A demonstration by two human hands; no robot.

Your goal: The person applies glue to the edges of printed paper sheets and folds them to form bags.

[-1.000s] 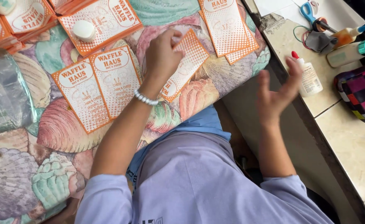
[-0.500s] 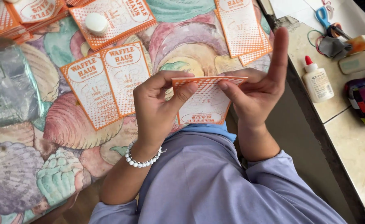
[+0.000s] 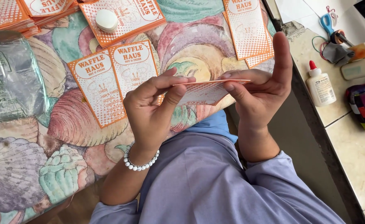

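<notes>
- I see both hands pinched shut on one orange card (image 3: 205, 89): the left hand (image 3: 151, 110) grips its left end between thumb and fingers, the right hand (image 3: 257, 95) its right end, with the right forefinger raised straight up and clear of the card.
- The card is held nearly edge-on to me, its long axis running left to right, the top edge tipped slightly toward the far side.
- It hangs between the two grips, above the near edge of the shell-patterned tablecloth (image 3: 45, 174) and over my lap.
- Its face is mostly hidden; only a dotted orange strip shows.
- Two matching cards (image 3: 114, 81) lie flat just left of it.
- A glue bottle (image 3: 320, 85) stands well to the right.
</notes>
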